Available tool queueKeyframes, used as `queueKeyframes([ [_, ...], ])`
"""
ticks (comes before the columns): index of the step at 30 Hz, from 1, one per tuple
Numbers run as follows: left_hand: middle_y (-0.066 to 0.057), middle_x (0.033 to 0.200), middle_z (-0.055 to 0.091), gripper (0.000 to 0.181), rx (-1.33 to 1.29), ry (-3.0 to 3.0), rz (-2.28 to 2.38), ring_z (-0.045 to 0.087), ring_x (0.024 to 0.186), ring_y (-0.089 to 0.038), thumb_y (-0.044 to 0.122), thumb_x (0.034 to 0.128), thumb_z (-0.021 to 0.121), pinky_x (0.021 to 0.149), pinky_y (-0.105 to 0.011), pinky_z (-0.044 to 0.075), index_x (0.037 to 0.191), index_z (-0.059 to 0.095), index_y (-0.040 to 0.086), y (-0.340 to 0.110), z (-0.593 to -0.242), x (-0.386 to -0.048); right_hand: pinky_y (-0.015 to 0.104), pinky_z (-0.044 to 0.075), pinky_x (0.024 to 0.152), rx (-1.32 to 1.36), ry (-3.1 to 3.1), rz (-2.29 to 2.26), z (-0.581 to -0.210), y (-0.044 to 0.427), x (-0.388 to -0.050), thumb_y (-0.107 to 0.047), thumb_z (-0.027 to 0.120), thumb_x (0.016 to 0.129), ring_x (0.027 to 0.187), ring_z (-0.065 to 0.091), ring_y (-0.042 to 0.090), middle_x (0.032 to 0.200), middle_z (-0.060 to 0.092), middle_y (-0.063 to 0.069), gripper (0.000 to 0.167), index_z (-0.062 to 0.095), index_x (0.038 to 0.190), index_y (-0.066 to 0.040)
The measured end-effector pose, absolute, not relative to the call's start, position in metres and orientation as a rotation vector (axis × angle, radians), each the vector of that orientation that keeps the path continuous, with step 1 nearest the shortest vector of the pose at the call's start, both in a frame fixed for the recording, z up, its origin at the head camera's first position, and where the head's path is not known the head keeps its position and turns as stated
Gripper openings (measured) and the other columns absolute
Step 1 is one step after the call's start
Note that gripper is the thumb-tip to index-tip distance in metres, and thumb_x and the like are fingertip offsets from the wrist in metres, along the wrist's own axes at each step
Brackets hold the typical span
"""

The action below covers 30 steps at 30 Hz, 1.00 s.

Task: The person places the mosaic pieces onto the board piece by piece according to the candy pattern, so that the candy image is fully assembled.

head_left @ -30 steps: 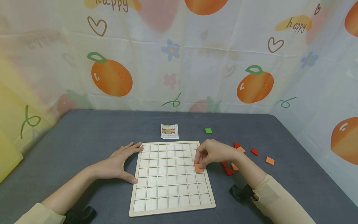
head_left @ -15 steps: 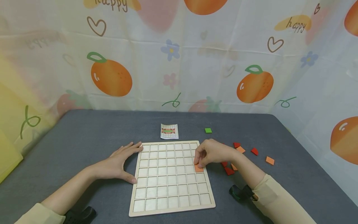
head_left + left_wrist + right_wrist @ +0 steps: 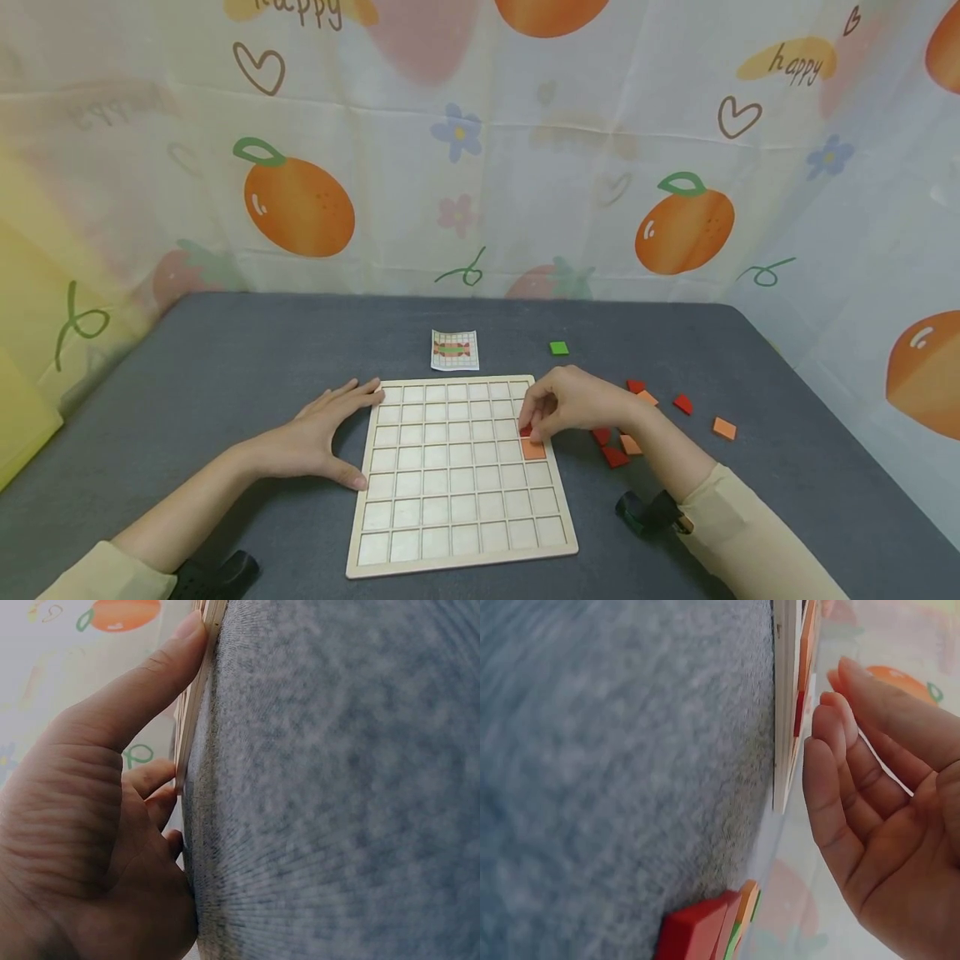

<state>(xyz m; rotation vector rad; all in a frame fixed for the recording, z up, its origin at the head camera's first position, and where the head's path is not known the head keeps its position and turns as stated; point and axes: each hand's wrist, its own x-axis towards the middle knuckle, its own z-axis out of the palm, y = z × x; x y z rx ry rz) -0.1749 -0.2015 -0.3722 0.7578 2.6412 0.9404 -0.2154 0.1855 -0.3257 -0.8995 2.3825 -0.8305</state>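
A pale wooden grid board (image 3: 463, 564) lies on the dark table. My left hand (image 3: 307, 442) is spread along its left side, fingertips on the far left corner and thumb at the edge; the left wrist view shows the thumb (image 3: 154, 694) against the board's rim. In the board's rightmost column lie an orange tile (image 3: 533, 450) and, just beyond it, a red piece (image 3: 525, 432) partly hidden by my fingers. Over these hovers my right hand (image 3: 573, 402). In the right wrist view its loosely bent fingers (image 3: 829, 776) stand slightly apart from the red piece (image 3: 799, 712), holding nothing.
A small printed pattern card (image 3: 454, 351) lies beyond the board. A green tile (image 3: 558, 348) sits right of the card. Several red and orange pieces lie right of the board, including a red one (image 3: 614, 457) and an orange one (image 3: 723, 428). A patterned curtain (image 3: 480, 208) hangs behind.
My right hand has lifted slightly off the pieces at the board's right edge. The red piece beyond the orange tile now shows. My left hand stays in place.
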Motion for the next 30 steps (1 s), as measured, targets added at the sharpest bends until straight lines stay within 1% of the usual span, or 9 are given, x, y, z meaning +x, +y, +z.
queueKeyframes([
  [4,-0.013,0.167,0.019,0.109,0.754,2.64,0.938,0.004,0.153,-0.049,0.052,0.0663,0.086,0.111,-0.077,0.003,0.154,0.034,0.013,-0.201,-0.372,-0.176,0.024,0.057,0.073,-0.875,2.39,-0.861,-0.325,0.191,-0.217,-0.019,0.08,0.082,0.082,0.069,0.01,0.088,0.075,-0.004,0.016,0.076,0.097,-0.019],
  [10,-0.013,0.167,0.019,0.109,0.752,2.642,0.929,0.005,0.153,-0.049,0.052,0.0662,0.086,0.111,-0.077,0.004,0.154,0.034,0.014,-0.201,-0.372,-0.176,0.026,0.058,0.077,-0.84,2.407,-0.884,-0.324,0.199,-0.218,-0.018,0.078,0.084,0.086,0.069,0.012,0.092,0.075,-0.002,0.017,0.076,0.101,-0.017],
  [13,-0.013,0.167,0.018,0.109,0.755,2.641,0.931,0.005,0.153,-0.049,0.052,0.0664,0.086,0.111,-0.077,0.004,0.154,0.034,0.013,-0.202,-0.373,-0.176,0.027,0.059,0.077,-0.84,2.419,-0.885,-0.322,0.203,-0.218,-0.017,0.077,0.085,0.088,0.069,0.013,0.094,0.075,-0.001,0.018,0.075,0.102,-0.016],
  [19,-0.013,0.167,0.019,0.109,0.761,2.641,0.936,0.005,0.152,-0.05,0.051,0.0663,0.086,0.111,-0.077,0.004,0.154,0.034,0.013,-0.202,-0.374,-0.176,0.026,0.058,0.077,-0.85,2.436,-0.883,-0.317,0.211,-0.217,-0.017,0.076,0.086,0.089,0.07,0.013,0.1,0.076,0.006,0.02,0.075,0.105,-0.014],
  [26,-0.013,0.167,0.018,0.109,0.759,2.639,0.936,0.005,0.152,-0.05,0.051,0.0661,0.086,0.111,-0.077,0.004,0.154,0.034,0.013,-0.202,-0.374,-0.176,0.028,0.058,0.078,-0.78,2.465,-0.884,-0.318,0.227,-0.22,-0.018,0.077,0.085,0.091,0.069,0.016,0.102,0.076,0.006,0.021,0.075,0.106,-0.014],
  [27,-0.013,0.167,0.018,0.109,0.758,2.639,0.937,0.005,0.152,-0.05,0.051,0.0661,0.086,0.111,-0.077,0.004,0.154,0.034,0.014,-0.202,-0.374,-0.176,0.028,0.058,0.079,-0.764,2.469,-0.884,-0.319,0.23,-0.22,-0.019,0.077,0.085,0.095,0.069,0.016,0.103,0.076,0.005,0.022,0.075,0.106,-0.014],
  [30,-0.013,0.167,0.018,0.109,0.75,2.636,0.933,0.005,0.152,-0.05,0.051,0.0661,0.086,0.111,-0.077,0.004,0.154,0.034,0.014,-0.202,-0.373,-0.176,0.028,0.057,0.078,-0.729,2.475,-0.88,-0.319,0.239,-0.219,-0.019,0.078,0.084,0.094,0.068,0.017,0.104,0.075,0.006,0.022,0.075,0.105,-0.014],
])
